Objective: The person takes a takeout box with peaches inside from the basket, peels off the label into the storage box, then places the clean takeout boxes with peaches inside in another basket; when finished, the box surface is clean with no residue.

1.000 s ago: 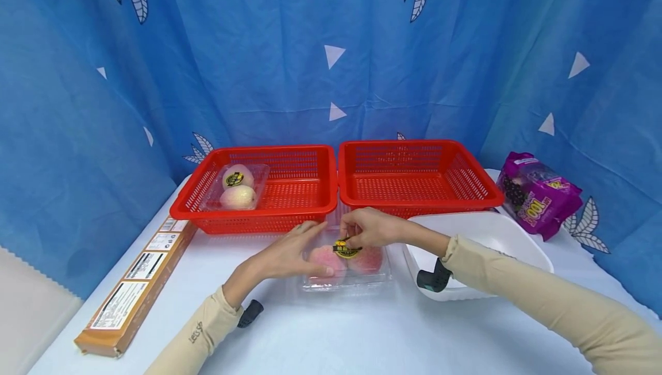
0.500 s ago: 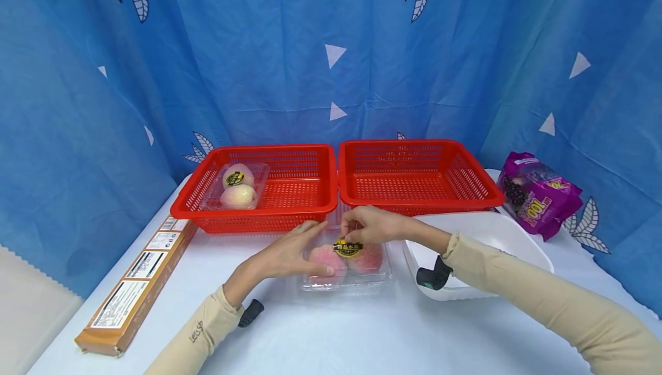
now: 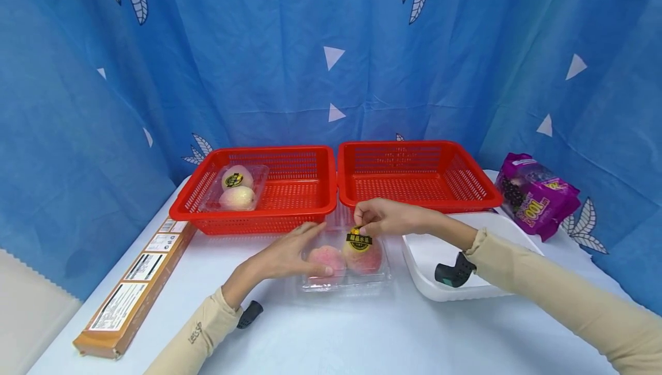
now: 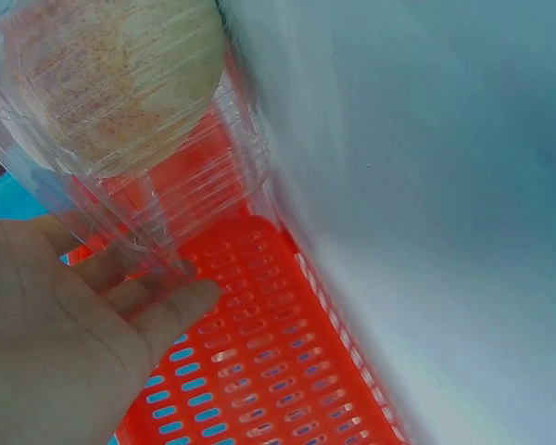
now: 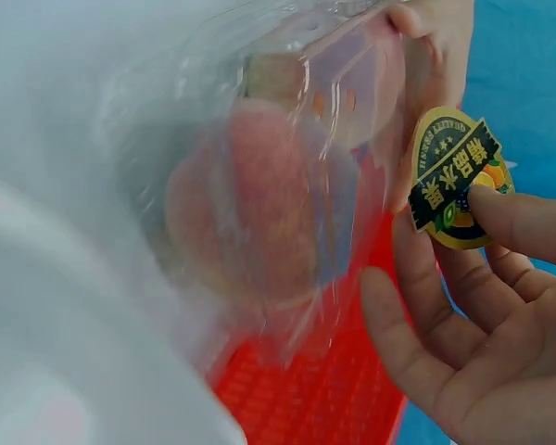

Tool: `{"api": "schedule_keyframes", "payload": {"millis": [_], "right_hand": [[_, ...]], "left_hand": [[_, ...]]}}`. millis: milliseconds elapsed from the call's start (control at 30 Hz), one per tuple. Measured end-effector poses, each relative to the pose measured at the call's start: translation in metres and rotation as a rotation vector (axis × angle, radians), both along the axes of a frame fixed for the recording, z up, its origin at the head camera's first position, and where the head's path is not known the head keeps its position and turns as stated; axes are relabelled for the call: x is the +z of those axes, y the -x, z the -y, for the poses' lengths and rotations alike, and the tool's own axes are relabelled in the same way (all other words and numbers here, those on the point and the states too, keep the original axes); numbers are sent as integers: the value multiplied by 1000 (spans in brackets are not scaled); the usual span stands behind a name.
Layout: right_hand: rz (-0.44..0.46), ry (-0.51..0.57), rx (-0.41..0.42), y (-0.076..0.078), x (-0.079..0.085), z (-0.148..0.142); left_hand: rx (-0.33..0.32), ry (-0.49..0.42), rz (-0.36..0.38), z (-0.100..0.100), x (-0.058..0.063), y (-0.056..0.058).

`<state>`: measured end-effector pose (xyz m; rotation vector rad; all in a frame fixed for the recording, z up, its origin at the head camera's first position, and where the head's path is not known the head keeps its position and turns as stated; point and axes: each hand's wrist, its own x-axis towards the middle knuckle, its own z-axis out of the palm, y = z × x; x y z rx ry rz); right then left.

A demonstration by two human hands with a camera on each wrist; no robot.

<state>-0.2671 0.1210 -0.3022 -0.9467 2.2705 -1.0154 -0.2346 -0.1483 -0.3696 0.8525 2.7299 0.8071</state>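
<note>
A clear plastic clamshell point(image 3: 342, 284) with two pink peaches point(image 3: 327, 260) lies on the white table in front of the red baskets. My left hand point(image 3: 281, 255) holds its left side, thumb over the lid and the other fingers along the back edge. Between thumb and fingers my right hand point(image 3: 385, 217) pinches a black and gold sticker point(image 5: 454, 181). In the right wrist view the sticker stands apart from the lid, with its printed face in sight. The clamshell's edge point(image 4: 157, 236) meets my fingertips in the left wrist view.
A second clamshell with two fruits point(image 3: 238, 186) sits in the left red basket point(image 3: 253, 219). The right red basket point(image 3: 414, 146) stands beside it. A white tub point(image 3: 429, 286) is under my right forearm. There is a purple bag point(image 3: 543, 205) at right, a long brown box point(image 3: 129, 292) at left.
The right hand has moved right and slightly back, away from the middle of the clamshell, and the pinched sticker has moved with it. The left hand has stayed in place.
</note>
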Motion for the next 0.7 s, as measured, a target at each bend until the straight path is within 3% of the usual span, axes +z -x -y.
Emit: {"api": "schedule_keyframes", "payload": {"millis": [400, 700], "right_hand": [[40, -53, -66, -8, 16, -40], [8, -115, -97, -6, 26, -82]], "left_hand": [[11, -1, 12, 1, -1, -1], [7, -8, 3, 1, 0, -2]]}}
